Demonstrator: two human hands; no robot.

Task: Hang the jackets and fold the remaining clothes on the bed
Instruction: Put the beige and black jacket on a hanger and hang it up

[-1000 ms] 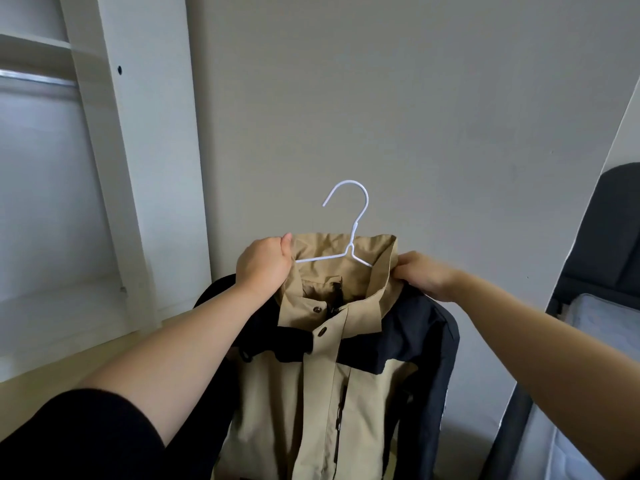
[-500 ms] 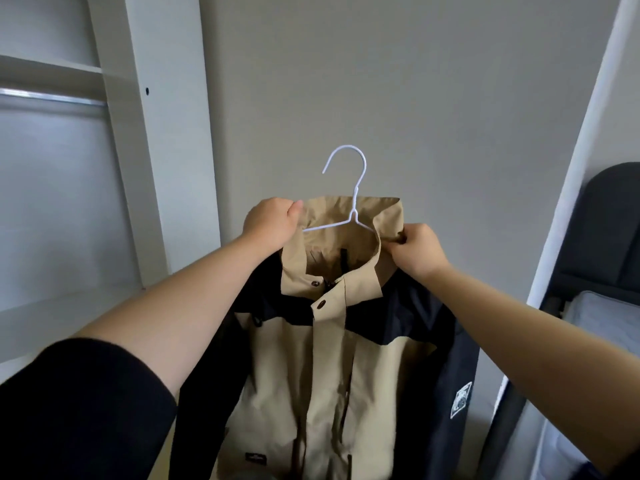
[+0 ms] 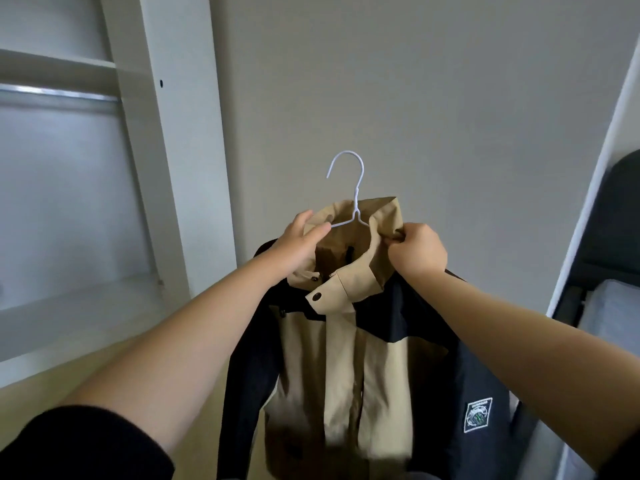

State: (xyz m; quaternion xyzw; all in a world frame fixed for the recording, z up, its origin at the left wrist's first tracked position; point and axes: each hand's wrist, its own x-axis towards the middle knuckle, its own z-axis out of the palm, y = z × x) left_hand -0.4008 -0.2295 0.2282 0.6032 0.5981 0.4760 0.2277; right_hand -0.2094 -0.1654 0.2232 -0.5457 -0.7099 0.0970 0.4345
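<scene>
Jacket (image 3: 346, 358), tan and navy, hangs in mid-air before a grey wall, gripped at the collar by both hands: the left hand (image 3: 301, 240) pinches one side by the wire, the right hand (image 3: 419, 251) clutches the other. The hanging step looks under way; next, a swing left and a lift should carry it to the rail (image 3: 59, 93), hooking the white hanger (image 3: 356, 195) over.

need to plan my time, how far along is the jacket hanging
Done: the hanger sits inside the jacket, hook out above the collar. In hand: left hand and right hand grip the collar, holding it up. Left: hook it on the rail at the left; folding cannot be judged, no other clothes show.
</scene>
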